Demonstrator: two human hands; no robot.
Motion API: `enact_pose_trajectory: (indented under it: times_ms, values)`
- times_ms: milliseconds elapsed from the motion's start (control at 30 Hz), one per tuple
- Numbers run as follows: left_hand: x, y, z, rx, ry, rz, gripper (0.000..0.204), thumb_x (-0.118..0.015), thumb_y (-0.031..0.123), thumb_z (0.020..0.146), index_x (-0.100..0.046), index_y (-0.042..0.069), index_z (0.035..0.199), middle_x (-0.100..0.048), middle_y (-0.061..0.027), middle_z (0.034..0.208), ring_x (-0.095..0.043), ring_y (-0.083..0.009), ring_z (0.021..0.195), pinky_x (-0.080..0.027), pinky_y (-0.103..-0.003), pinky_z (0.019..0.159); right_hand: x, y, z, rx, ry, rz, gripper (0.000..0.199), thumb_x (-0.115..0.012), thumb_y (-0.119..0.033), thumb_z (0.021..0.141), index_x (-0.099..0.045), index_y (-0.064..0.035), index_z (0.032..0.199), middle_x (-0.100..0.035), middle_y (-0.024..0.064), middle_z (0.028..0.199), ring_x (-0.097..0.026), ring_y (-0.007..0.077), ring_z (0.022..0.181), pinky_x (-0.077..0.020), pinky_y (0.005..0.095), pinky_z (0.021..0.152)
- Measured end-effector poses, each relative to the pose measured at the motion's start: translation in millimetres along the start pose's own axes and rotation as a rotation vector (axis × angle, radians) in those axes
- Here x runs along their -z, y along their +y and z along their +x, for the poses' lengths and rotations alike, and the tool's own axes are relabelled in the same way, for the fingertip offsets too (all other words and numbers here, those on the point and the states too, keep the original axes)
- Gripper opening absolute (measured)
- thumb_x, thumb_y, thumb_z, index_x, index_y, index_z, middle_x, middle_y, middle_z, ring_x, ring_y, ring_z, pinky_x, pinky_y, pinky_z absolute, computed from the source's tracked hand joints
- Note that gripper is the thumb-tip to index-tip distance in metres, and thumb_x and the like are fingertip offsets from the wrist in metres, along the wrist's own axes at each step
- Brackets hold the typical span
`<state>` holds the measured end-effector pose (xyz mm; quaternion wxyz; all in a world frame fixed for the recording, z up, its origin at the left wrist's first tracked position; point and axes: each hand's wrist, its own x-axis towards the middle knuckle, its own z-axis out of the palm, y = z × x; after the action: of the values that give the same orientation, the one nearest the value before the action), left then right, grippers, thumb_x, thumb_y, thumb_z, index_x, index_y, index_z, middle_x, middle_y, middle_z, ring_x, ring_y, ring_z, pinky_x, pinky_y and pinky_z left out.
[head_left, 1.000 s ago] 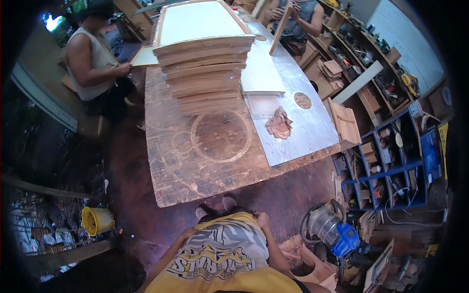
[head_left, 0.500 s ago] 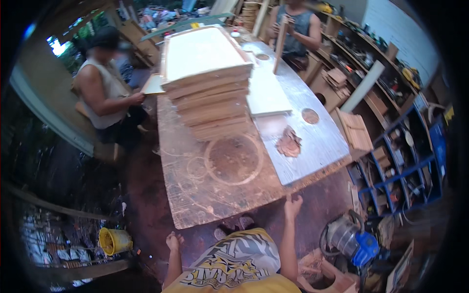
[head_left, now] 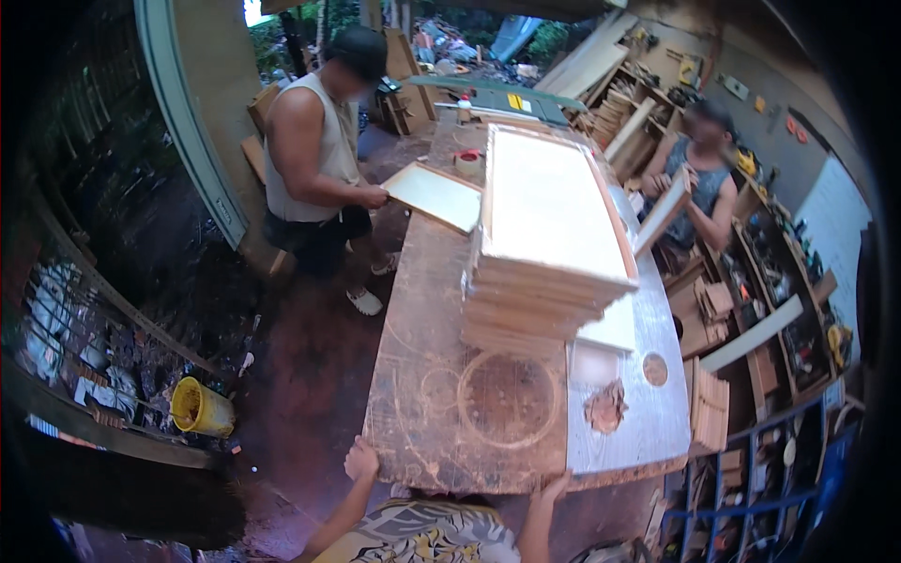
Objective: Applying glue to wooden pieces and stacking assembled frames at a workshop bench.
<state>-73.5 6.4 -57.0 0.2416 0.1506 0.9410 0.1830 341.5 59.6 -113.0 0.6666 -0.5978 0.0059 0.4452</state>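
My left hand (head_left: 361,460) is curled against the near left corner of a wooden worktable (head_left: 422,375). Farther right along the same near edge, my right hand (head_left: 553,486) grips the tabletop, its fingers partly hidden. Beyond my hands, a tall stack of wooden frames with white panels (head_left: 554,206) stands on the table. To its right lies a white panel (head_left: 610,324), partly covered by the stack. A crumpled brown piece (head_left: 605,408) rests on the grey board (head_left: 638,450) that covers the table's right side.
At the left side a person (head_left: 314,159) holds a white-panelled frame (head_left: 436,195). Across on the right another person (head_left: 699,192) holds a wooden frame upright. A yellow bucket (head_left: 203,407) stands on the floor at left; a blue shelf unit (head_left: 751,507) is at lower right.
Both hands have come to the table's near edge, the left one from apart at my side. My view has swung left and up. The person at left now has the frame resting nearer the stack.
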Motion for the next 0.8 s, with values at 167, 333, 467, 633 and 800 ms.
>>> enact_pose_trajectory:
  times_ms: [167,333,467,633,800]
  values:
    - [-6,6,12,0.073,-0.004,0.158,0.061,-0.027,0.043,0.099,-0.067,-0.003,0.102,-0.066,-0.0258,0.104,-0.062,-0.0426,0.102,-0.046,-0.053,0.091,-27,-3,-14,-0.020,0.200,0.009,0.048,-0.042,-0.048,0.097,-0.033,-0.0165,0.062,-0.029,-0.0021,0.051,-0.028,0.0117,0.042,-0.0270,0.0306,0.037]
    - [8,-2,15,0.108,0.146,0.209,0.057,-0.032,0.042,0.098,-0.069,-0.002,0.093,-0.068,-0.0246,0.091,-0.065,-0.0440,0.090,-0.049,-0.053,0.083,-83,-2,-48,-0.338,0.544,-0.181,0.051,-0.046,-0.048,0.093,-0.060,-0.0038,0.116,-0.061,0.0105,0.074,-0.060,0.0255,0.063,-0.0467,0.0437,0.051]
    - [-15,48,1,-0.083,0.086,0.082,0.054,-0.039,0.048,0.096,-0.070,0.004,0.091,-0.066,-0.0265,0.081,-0.064,-0.0462,0.081,-0.049,-0.055,0.077,49,78,89,0.215,0.935,-1.165,0.058,-0.045,-0.048,0.091,-0.061,0.0009,0.118,-0.068,0.0225,0.090,-0.067,0.0399,0.084,-0.0518,0.0511,0.071]
    - [-2,29,3,-0.054,0.120,0.226,0.057,-0.043,0.057,0.092,-0.069,0.006,0.091,-0.065,-0.0273,0.078,-0.064,-0.0473,0.078,-0.048,-0.057,0.074,-93,-2,-39,-0.034,0.907,-0.678,0.060,-0.039,-0.050,0.096,-0.063,0.0038,0.107,-0.068,0.0246,0.091,-0.066,0.0423,0.084,-0.0542,0.0499,0.076]
    - [-7,18,3,-0.020,0.078,0.316,0.061,-0.042,0.057,0.092,-0.067,0.001,0.097,-0.064,-0.0290,0.077,-0.063,-0.0494,0.078,-0.046,-0.058,0.073,-95,0,-35,0.043,0.786,-0.704,0.058,-0.040,-0.049,0.095,-0.063,0.0033,0.106,-0.069,0.0242,0.090,-0.067,0.0415,0.083,-0.0541,0.0494,0.075]
